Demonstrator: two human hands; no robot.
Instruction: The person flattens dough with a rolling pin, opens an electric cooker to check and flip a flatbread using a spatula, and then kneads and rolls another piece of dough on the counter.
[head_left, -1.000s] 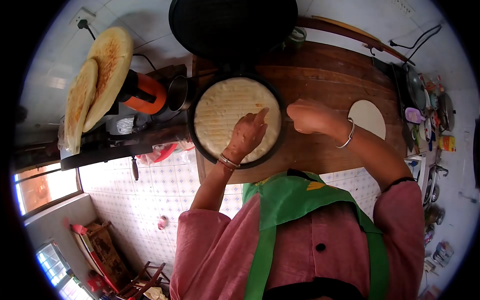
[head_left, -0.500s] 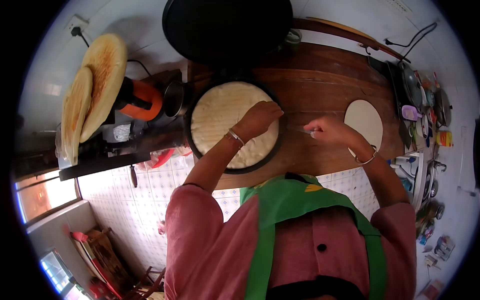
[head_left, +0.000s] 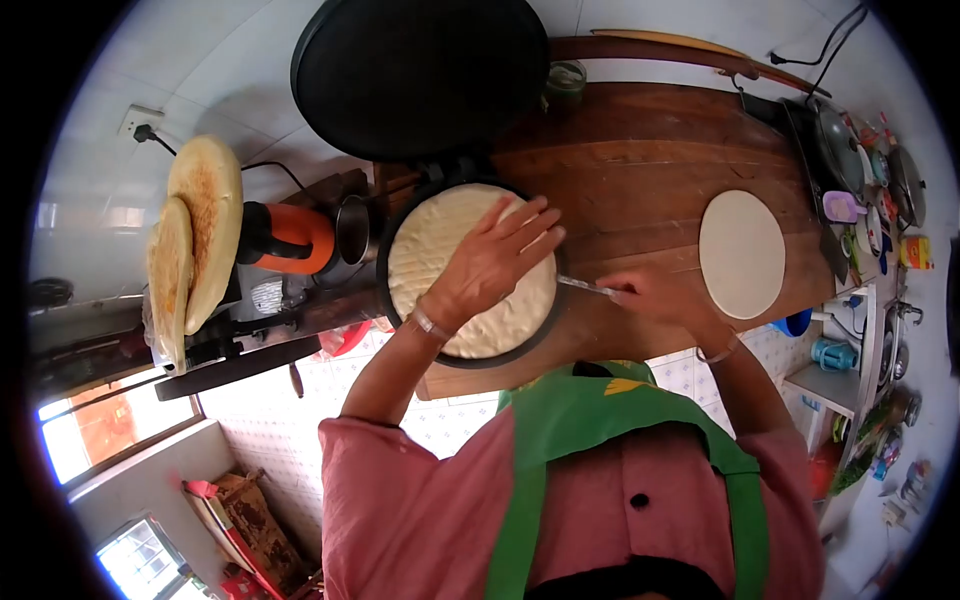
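Note:
A round pale flatbread (head_left: 420, 250) lies in the black pan of an open electric griddle. My left hand (head_left: 490, 262) is over the bread with its fingers spread and nothing in them. To the right of the pan, my right hand (head_left: 652, 297) is closed around the end of a thin, light-coloured utensil (head_left: 588, 286), whose far tip reaches the right edge of the bread. Whether the tip goes under the bread I cannot tell. A rolled-out dough round (head_left: 742, 254) lies on the wooden table, right of my right hand.
The griddle's black lid (head_left: 420, 75) stands raised behind the pan. Two browned flatbreads (head_left: 210, 230) lean at the left beside an orange and black appliance (head_left: 300, 238). A small glass jar (head_left: 566, 80) stands at the back, and a lidded pan (head_left: 838, 150) is far right.
My left hand has opened from a pinch and moved left over the bread. My right hand has shifted slightly, and the utensil's tip now meets the bread's edge. The camera view has shifted.

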